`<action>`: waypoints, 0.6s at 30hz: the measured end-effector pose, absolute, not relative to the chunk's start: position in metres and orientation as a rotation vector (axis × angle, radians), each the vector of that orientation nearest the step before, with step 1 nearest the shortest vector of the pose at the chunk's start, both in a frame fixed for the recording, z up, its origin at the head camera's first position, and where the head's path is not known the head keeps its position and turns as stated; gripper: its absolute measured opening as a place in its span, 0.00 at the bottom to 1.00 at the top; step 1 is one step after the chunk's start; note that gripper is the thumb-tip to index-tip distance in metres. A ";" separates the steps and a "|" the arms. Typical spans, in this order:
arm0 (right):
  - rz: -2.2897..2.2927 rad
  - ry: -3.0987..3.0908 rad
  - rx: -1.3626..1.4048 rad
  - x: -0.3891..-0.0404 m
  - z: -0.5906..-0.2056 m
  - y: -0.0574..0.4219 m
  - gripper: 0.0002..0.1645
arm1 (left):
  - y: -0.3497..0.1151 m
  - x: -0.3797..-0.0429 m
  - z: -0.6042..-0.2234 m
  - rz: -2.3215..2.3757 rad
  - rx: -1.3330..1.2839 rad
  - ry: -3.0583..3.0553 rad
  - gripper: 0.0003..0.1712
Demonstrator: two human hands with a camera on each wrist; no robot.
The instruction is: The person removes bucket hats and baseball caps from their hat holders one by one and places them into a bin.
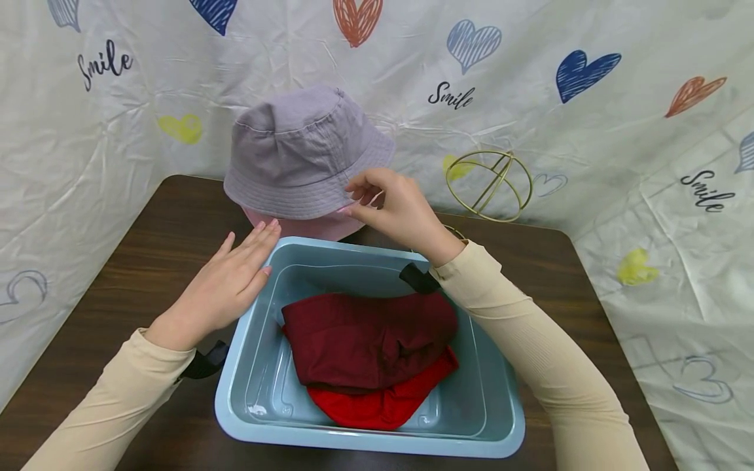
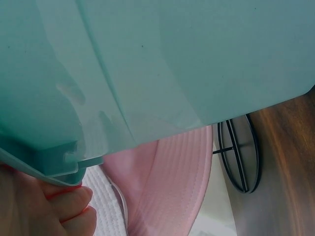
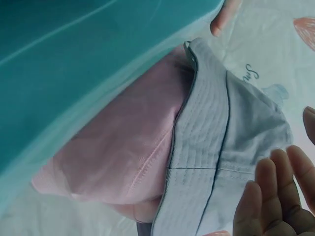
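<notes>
A grey-lilac bucket hat (image 1: pixel 294 144) sits on top of a pink bucket hat (image 1: pixel 306 229) behind the basin. My right hand (image 1: pixel 400 206) is at the right edge of the grey hat's brim, its thumb and bent fingers apart; the right wrist view has these fingers (image 3: pixel 275 191) in front of the grey hat. My left hand (image 1: pixel 226 281) lies with straight fingers over the back left corner of the light blue basin (image 1: pixel 368 441), fingertips near the pink brim. Inside the basin, a dark red folded cloth item (image 1: pixel 365 340) covers part of a bright red one (image 1: pixel 383 405).
A gold wire stand (image 1: pixel 491 186) with a round top stands at the back right of the dark wooden table (image 1: pixel 565 314). Behind the table hangs a white cloth (image 1: pixel 400 65) printed with hearts and words.
</notes>
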State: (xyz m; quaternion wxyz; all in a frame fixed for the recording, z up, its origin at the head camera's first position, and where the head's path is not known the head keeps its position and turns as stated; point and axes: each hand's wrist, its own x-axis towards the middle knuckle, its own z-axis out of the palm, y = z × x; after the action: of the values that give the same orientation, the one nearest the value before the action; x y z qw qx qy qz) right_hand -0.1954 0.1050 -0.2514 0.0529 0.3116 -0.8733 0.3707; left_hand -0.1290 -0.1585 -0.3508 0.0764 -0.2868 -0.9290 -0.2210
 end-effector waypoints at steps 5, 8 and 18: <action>1.175 -2.593 0.916 -0.203 -0.250 0.103 0.15 | -0.159 -0.129 -0.351 -0.660 -0.860 -2.790 0.34; 1.204 -2.575 0.897 -0.207 -0.249 0.101 0.15 | -0.159 -0.129 -0.351 -0.660 -0.861 -2.791 0.34; 1.144 -2.586 0.843 -0.217 -0.243 0.094 0.18 | -0.159 -0.130 -0.353 -0.664 -0.867 -2.782 0.34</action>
State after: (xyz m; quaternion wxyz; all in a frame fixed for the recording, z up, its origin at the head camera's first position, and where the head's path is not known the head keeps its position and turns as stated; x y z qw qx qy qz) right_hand -0.2170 0.0939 -0.2430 0.0954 0.2844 -0.8724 0.3859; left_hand -0.1300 -0.1590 -0.3528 0.0766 -0.2892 -0.9281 -0.2214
